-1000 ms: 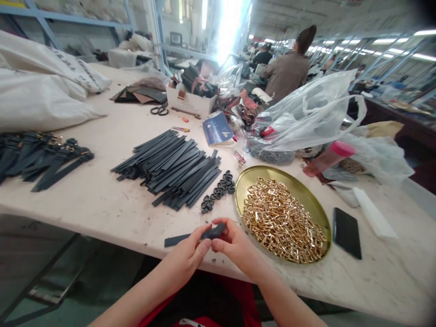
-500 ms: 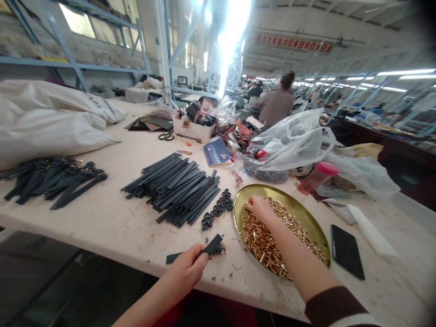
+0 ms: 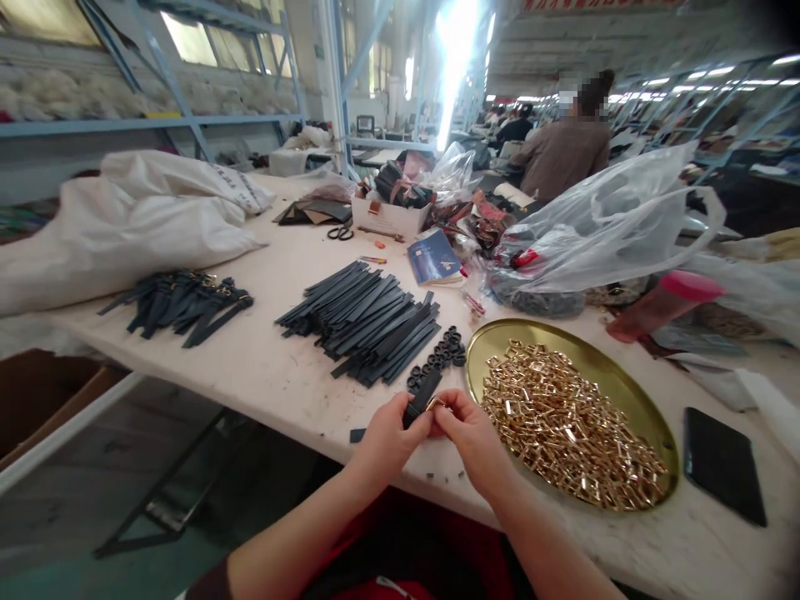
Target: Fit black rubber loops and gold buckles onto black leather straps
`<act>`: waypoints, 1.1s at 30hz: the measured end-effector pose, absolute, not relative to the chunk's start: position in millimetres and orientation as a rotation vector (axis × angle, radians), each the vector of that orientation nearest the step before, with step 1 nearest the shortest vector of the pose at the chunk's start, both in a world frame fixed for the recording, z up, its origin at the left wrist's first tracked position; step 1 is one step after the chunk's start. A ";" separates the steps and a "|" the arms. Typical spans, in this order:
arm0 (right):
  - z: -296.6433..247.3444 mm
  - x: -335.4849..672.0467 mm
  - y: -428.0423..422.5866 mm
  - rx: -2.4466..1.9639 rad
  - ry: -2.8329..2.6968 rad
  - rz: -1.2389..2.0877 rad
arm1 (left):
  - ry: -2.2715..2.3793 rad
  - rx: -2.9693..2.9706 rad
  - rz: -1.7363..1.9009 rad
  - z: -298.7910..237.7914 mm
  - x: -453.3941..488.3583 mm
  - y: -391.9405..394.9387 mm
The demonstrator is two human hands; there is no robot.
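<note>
Between my thumb and fingers, my left hand (image 3: pixel 392 429) grips a dark strap (image 3: pixel 423 397) near the table's front edge. My right hand (image 3: pixel 466 421) meets it there, its fingers pinched at a small gold buckle (image 3: pixel 432 403) against the strap. How far the buckle is on the strap is hidden by my fingers. Just to the right, a round gold tray (image 3: pixel 481 333) holds a heap of gold buckles (image 3: pixel 562 417). Small dark loops (image 3: pixel 441 354) lie beyond my hands, beside a pile of loose dark straps (image 3: pixel 362 321).
Straps with gold buckles (image 3: pixel 181 304) lie at the left by a white sack (image 3: pixel 156 225). A phone (image 3: pixel 723 462) and a pink-lidded bottle (image 3: pixel 666 304) are right of the tray. Behind are a blue booklet (image 3: pixel 433 257), scissors (image 3: pixel 341 233) and a clear plastic bag (image 3: pixel 600 225). A person (image 3: pixel 566 154) sits beyond.
My right hand has left the buckle heap in the tray and come to the strap in my left hand, with a buckle in its fingers. The camera view has turned left and down.
</note>
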State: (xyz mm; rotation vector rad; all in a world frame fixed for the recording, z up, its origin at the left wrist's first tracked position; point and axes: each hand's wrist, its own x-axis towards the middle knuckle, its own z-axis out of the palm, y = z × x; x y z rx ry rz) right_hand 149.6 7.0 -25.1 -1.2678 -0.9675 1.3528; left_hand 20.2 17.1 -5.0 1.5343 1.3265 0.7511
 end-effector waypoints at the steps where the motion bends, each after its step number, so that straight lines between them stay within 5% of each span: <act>1: -26.6 144.6 4.5 -1.266 -0.952 1.380 | 1.342 1.537 0.747 -6.8 19.4 15.9; 9: -24.4 164.9 -3.3 -1.257 -1.457 1.275 | 1.410 1.518 0.603 -8.4 8.7 16.6; 16: -32.0 165.5 -6.1 -1.185 -1.056 1.539 | 1.102 1.224 0.450 -13.7 6.7 10.8; 23: -29.7 153.0 -8.9 -1.085 -0.366 1.703 | 1.165 1.634 0.395 -7.2 -12.2 2.8; 33: -36.5 138.3 -32.5 -1.288 -0.825 1.456 | 1.038 1.782 0.274 9.3 -9.4 -1.5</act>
